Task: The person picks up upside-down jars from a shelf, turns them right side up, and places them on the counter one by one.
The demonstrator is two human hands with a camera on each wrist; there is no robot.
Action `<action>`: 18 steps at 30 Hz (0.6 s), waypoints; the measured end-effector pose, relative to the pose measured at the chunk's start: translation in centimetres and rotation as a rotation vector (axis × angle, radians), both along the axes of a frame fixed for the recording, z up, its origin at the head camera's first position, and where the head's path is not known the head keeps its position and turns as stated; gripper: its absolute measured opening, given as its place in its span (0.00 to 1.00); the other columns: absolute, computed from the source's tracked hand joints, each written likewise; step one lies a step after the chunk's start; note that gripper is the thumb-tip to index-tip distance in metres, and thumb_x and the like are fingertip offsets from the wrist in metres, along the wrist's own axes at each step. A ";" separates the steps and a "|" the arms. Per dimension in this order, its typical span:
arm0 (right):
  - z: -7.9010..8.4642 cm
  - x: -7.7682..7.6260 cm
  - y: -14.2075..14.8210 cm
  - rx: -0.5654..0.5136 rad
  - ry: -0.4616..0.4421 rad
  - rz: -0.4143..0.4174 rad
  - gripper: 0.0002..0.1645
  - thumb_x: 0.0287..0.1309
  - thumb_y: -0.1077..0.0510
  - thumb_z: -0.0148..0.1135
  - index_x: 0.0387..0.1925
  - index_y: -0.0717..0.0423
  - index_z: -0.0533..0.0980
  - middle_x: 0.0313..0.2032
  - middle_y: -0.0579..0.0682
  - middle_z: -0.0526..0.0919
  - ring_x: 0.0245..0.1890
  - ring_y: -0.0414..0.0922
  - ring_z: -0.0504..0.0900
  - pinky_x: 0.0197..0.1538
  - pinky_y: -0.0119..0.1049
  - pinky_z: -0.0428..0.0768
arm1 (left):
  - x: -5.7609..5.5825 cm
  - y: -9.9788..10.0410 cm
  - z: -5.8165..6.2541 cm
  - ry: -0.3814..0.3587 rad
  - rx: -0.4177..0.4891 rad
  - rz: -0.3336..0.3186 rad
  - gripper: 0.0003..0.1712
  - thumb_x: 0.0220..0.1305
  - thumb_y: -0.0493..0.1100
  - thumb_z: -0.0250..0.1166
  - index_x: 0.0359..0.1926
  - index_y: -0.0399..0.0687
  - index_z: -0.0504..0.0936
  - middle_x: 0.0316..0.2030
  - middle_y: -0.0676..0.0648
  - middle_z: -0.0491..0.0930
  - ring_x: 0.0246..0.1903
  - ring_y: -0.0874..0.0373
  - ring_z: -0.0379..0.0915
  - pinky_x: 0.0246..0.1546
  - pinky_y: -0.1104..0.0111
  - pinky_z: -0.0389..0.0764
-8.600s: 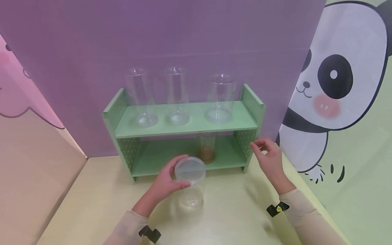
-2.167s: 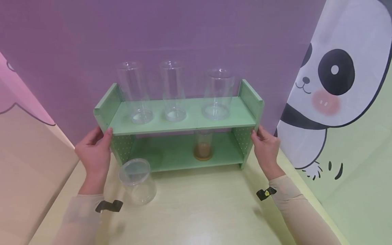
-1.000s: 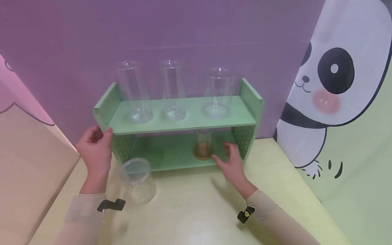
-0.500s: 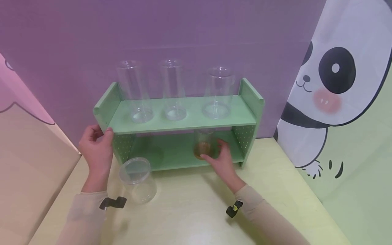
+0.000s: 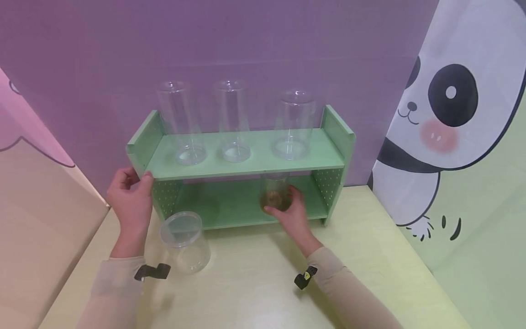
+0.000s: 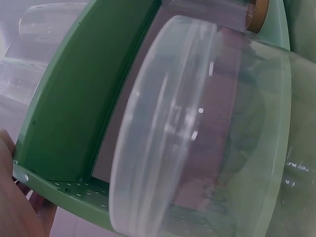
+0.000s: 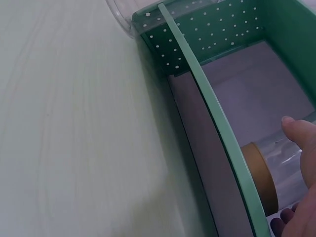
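Observation:
A green two-tier shelf (image 5: pixel 222 210) stands against the purple wall. At its left side panel my left hand (image 5: pixel 130 201) grips the panel, thumb on the front edge just below the upper board. My right hand (image 5: pixel 294 215) reaches into the lower tier. Its thumb and fingers are round a clear jar with a brown base (image 5: pixel 273 192); in the right wrist view the thumb and fingers lie on opposite sides of this jar (image 7: pixel 286 165). The jar stands upright on the lower board, partly hidden by the hand.
A wide clear lidded jar (image 5: pixel 186 249) stands on the pale table (image 5: pixel 263 283), close in front of the shelf's left end. Three clear containers stand on the upper board: two tall ones (image 5: pixel 185 123) and a wider one (image 5: pixel 293 123). A panda-printed wall (image 5: pixel 452 205) borders the right.
My right hand has left the shelf's right side and closed round the brown-based jar. My left hand set the lidded jar down at the left, then took hold of the shelf, and stays there.

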State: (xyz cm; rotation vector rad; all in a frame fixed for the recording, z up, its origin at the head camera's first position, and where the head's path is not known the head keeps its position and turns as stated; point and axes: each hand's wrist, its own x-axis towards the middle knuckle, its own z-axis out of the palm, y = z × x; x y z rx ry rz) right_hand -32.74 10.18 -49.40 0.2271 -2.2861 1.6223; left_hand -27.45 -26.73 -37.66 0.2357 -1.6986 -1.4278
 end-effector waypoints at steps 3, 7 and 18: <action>-0.1 -0.2 -0.3 -0.008 -0.014 -0.005 0.61 0.52 0.54 0.89 0.80 0.61 0.63 0.73 0.65 0.72 0.72 0.65 0.74 0.74 0.62 0.76 | -0.2 -0.1 -0.2 0.014 -0.009 0.003 0.09 0.70 0.37 0.68 0.46 0.36 0.88 0.34 0.59 0.81 0.41 0.62 0.79 0.37 0.74 0.79; -0.2 -0.6 -0.7 -0.026 -0.023 -0.002 0.61 0.53 0.55 0.89 0.80 0.61 0.62 0.72 0.65 0.73 0.71 0.64 0.75 0.74 0.60 0.77 | -0.5 -0.3 -0.5 0.029 -0.023 0.007 0.11 0.69 0.36 0.68 0.48 0.33 0.88 0.33 0.61 0.81 0.40 0.63 0.79 0.38 0.72 0.77; -0.7 -0.5 -0.6 -0.059 0.019 0.011 0.57 0.56 0.58 0.87 0.80 0.61 0.63 0.71 0.64 0.75 0.70 0.64 0.77 0.73 0.60 0.79 | -0.1 -0.2 -0.2 -0.006 -0.013 -0.002 0.10 0.71 0.38 0.68 0.48 0.37 0.88 0.35 0.59 0.81 0.42 0.62 0.79 0.37 0.74 0.79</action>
